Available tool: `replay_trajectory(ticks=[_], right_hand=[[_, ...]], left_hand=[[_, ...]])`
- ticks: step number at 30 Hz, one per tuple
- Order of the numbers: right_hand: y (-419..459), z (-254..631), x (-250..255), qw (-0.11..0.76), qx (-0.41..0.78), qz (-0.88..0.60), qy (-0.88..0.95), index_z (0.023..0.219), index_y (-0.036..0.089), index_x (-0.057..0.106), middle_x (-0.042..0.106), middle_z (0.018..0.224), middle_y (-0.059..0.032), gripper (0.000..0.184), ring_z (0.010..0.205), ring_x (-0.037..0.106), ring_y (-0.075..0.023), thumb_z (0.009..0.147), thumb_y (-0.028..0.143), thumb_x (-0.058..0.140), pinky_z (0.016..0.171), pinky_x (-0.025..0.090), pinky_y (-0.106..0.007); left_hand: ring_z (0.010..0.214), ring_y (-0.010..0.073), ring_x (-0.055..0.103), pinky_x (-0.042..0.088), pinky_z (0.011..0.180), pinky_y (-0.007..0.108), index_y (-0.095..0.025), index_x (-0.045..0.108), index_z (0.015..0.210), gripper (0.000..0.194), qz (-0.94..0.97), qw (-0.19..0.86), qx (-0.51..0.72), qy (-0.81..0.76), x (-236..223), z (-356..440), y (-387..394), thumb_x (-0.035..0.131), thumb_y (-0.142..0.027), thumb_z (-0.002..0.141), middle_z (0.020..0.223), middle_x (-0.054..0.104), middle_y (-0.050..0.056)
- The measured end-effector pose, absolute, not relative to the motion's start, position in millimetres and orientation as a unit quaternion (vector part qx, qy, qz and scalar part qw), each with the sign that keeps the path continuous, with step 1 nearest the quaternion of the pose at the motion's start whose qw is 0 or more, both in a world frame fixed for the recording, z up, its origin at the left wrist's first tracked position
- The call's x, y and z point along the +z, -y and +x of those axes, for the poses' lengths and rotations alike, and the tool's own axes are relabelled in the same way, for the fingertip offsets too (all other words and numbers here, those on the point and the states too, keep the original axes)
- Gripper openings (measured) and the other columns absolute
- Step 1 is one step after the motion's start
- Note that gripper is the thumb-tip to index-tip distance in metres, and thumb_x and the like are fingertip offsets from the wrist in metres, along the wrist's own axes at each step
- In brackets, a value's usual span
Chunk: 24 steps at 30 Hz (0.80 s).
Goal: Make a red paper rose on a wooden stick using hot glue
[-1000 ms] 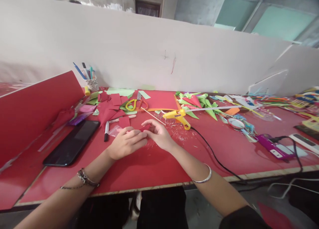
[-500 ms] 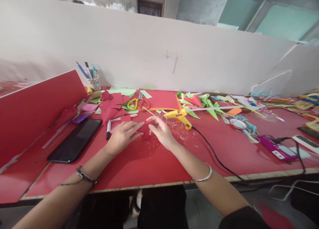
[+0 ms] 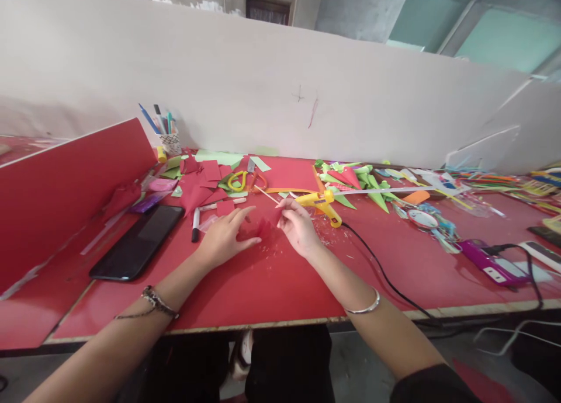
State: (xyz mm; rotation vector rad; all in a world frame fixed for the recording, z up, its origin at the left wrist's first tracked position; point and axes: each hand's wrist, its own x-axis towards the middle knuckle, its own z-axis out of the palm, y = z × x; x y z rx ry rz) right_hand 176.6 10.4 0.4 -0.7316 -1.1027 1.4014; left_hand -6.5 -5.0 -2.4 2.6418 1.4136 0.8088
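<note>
My left hand (image 3: 225,238) is open just above the red table, its thumb and fingers spread apart. To its right, my right hand (image 3: 297,225) is closed in a pinch at the edge of a small piece of red paper (image 3: 265,228). The paper blends into the tabletop, so its outline is hard to make out. Behind my right fingertips a thin wooden stick (image 3: 266,194) lies at a slant. A yellow glue gun (image 3: 322,203) rests beside that hand, a long clear glue stick (image 3: 385,190) extending from its back. White scraps dot the table near both hands.
A black phone (image 3: 138,242) and a marker (image 3: 195,225) lie left. Behind are red paper cutouts (image 3: 197,187), scissors (image 3: 238,181) and a pen cup (image 3: 170,142). Green paper pieces (image 3: 372,187) and a purple power strip (image 3: 493,263) sit right; a black cord (image 3: 377,266) crosses the table.
My hands have moved apart. The left has spread its thumb and fingers, while the right has drawn to the right and closed into a pinch. The view has shifted slightly.
</note>
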Motion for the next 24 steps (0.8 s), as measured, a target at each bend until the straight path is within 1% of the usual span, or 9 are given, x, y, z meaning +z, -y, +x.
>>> replay_trajectory(ticks=[4, 6, 9, 12, 14, 17, 19, 21, 24], right_hand=[[-8, 178, 4, 0.551, 0.623, -0.256, 0.493, 0.063, 0.019, 0.043, 0.043, 0.06, 0.0044, 0.005, 0.046, 0.035, -0.0065, 0.061, 0.015, 0.042, 0.043, 0.029, -0.019], [-5, 179, 4, 0.534, 0.608, -0.265, 0.524, 0.061, 0.019, 0.042, 0.041, 0.057, 0.0045, 0.006, 0.045, 0.033, -0.0069, 0.06, 0.013, 0.039, 0.042, 0.025, -0.02], [-1, 179, 5, 0.503, 0.556, -0.301, 0.59, 0.06, 0.019, 0.043, 0.041, 0.057, 0.0043, 0.009, 0.047, 0.033, -0.0076, 0.061, 0.011, 0.038, 0.044, 0.024, -0.02], [2, 178, 6, 0.429, 0.492, -0.329, 0.682, 0.062, 0.019, 0.047, 0.041, 0.057, 0.0047, 0.014, 0.047, 0.033, -0.0079, 0.062, 0.009, 0.036, 0.046, 0.026, -0.021], [3, 178, 7, 0.403, 0.442, -0.333, 0.728, 0.061, 0.019, 0.047, 0.043, 0.059, 0.0042, 0.016, 0.05, 0.037, -0.0086, 0.061, 0.007, 0.036, 0.048, 0.029, -0.022], [2, 178, 8, 0.437, 0.391, -0.327, 0.741, 0.058, 0.018, 0.044, 0.044, 0.063, 0.0032, 0.015, 0.058, 0.04, -0.0098, 0.061, 0.006, 0.036, 0.053, 0.031, -0.022], [-1, 178, 8, 0.459, 0.38, -0.335, 0.73, 0.058, 0.018, 0.044, 0.043, 0.063, 0.0031, 0.014, 0.058, 0.04, -0.0098, 0.062, 0.007, 0.036, 0.053, 0.032, -0.022], [-4, 179, 5, 0.461, 0.366, -0.358, 0.725, 0.06, 0.018, 0.045, 0.043, 0.064, 0.003, 0.014, 0.058, 0.04, -0.0097, 0.063, 0.008, 0.036, 0.053, 0.032, -0.022], [-8, 180, -1, 0.422, 0.34, -0.4, 0.739, 0.06, 0.017, 0.047, 0.047, 0.065, 0.0025, 0.015, 0.06, 0.044, -0.01, 0.064, 0.007, 0.037, 0.057, 0.034, -0.022]], left_hand=[[0.082, 0.0191, 0.057, 0.043, 0.069, 0.029, -0.021, 0.05, 0.104, 0.033, 0.873, 0.029, 0.216, -0.436, -5, 1, 4, 0.054, -0.037, 0.075, 0.1, 0.055, 0.005], [0.08, 0.018, 0.056, 0.042, 0.068, 0.028, -0.02, 0.054, 0.094, 0.022, 0.88, 0.029, 0.207, -0.427, -8, 4, 2, 0.053, -0.033, 0.076, 0.096, 0.056, 0.004], [0.075, 0.0158, 0.056, 0.041, 0.065, 0.026, -0.018, 0.056, 0.083, 0.011, 0.884, 0.036, 0.202, -0.421, -11, 4, 0, 0.051, -0.026, 0.077, 0.088, 0.056, 0.003], [0.072, 0.014, 0.055, 0.04, 0.063, 0.024, -0.019, 0.058, 0.084, 0.011, 0.871, 0.037, 0.223, -0.437, -10, 1, -2, 0.049, -0.021, 0.079, 0.086, 0.057, 0.002], [0.07, 0.0133, 0.055, 0.04, 0.062, 0.023, -0.02, 0.059, 0.085, 0.013, 0.848, 0.01, 0.26, -0.462, -7, -4, -3, 0.047, -0.021, 0.08, 0.086, 0.058, 0.001], [0.074, 0.0146, 0.055, 0.04, 0.063, 0.024, -0.02, 0.061, 0.083, 0.015, 0.803, -0.069, 0.317, -0.5, -2, -11, -4, 0.047, -0.024, 0.081, 0.086, 0.058, 0.002], [0.077, 0.0151, 0.056, 0.04, 0.063, 0.024, -0.02, 0.062, 0.08, 0.015, 0.783, -0.108, 0.343, -0.508, 1, -14, -4, 0.048, -0.025, 0.08, 0.088, 0.056, 0.002], [0.078, 0.0145, 0.056, 0.041, 0.064, 0.024, -0.021, 0.063, 0.079, 0.015, 0.775, -0.121, 0.363, -0.503, 2, -14, -3, 0.049, -0.026, 0.079, 0.091, 0.055, 0.003], [0.081, 0.0142, 0.055, 0.042, 0.068, 0.023, -0.02, 0.062, 0.08, 0.014, 0.782, -0.104, 0.386, -0.478, 3, -13, -1, 0.048, -0.025, 0.079, 0.092, 0.053, 0.003]])
